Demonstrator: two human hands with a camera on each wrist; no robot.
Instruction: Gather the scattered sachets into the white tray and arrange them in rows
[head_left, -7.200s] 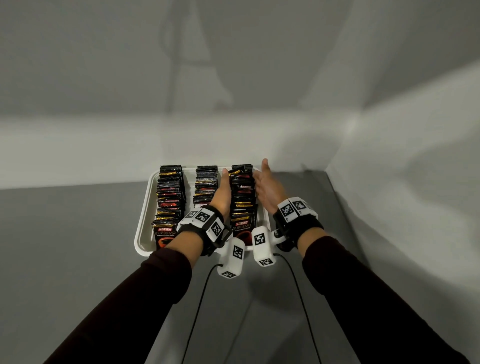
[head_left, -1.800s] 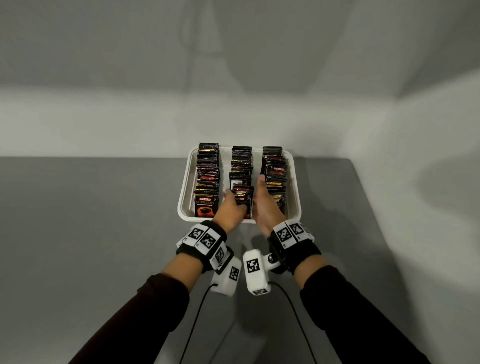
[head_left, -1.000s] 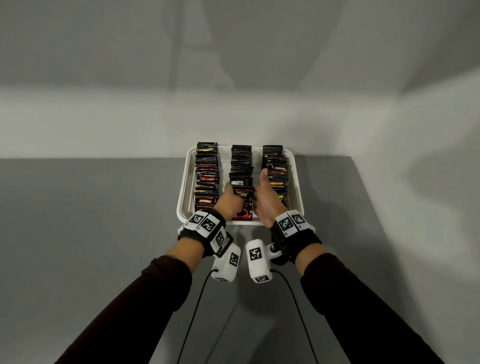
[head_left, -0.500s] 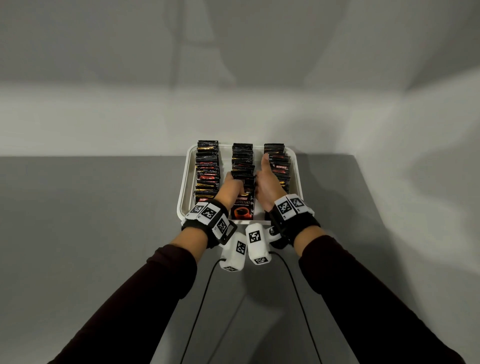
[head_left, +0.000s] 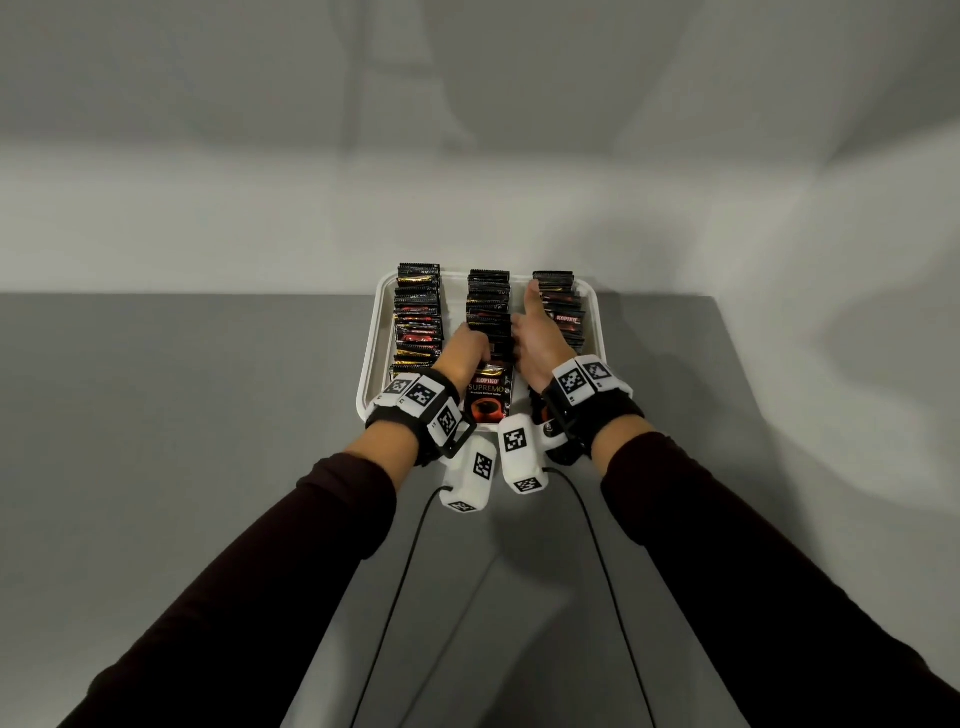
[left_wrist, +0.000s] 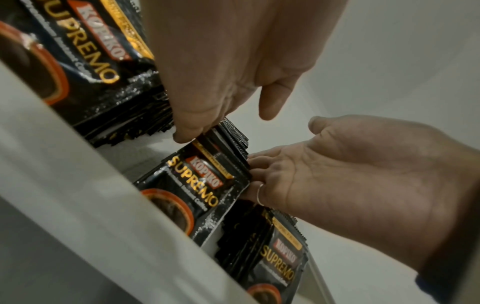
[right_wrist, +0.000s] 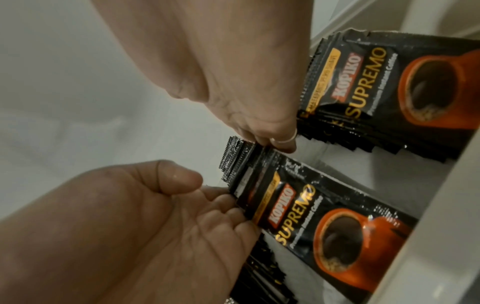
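Grey bench (head_left: 208, 441) meets pale walls, and at its far edge my white tray (head_left: 371, 364) holds three rows of black sachets (head_left: 418, 322) reading "KOPIKO SUPREMO", my left hand (head_left: 465, 353) and right hand (head_left: 537, 338) with straight fingers pressing the middle row's sides.

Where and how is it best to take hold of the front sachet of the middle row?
Probably pinch the front sachet by its top edge, from above. It leans on the row behind, its bottom edge sits low behind the tray rim, and both hands flank its sides.
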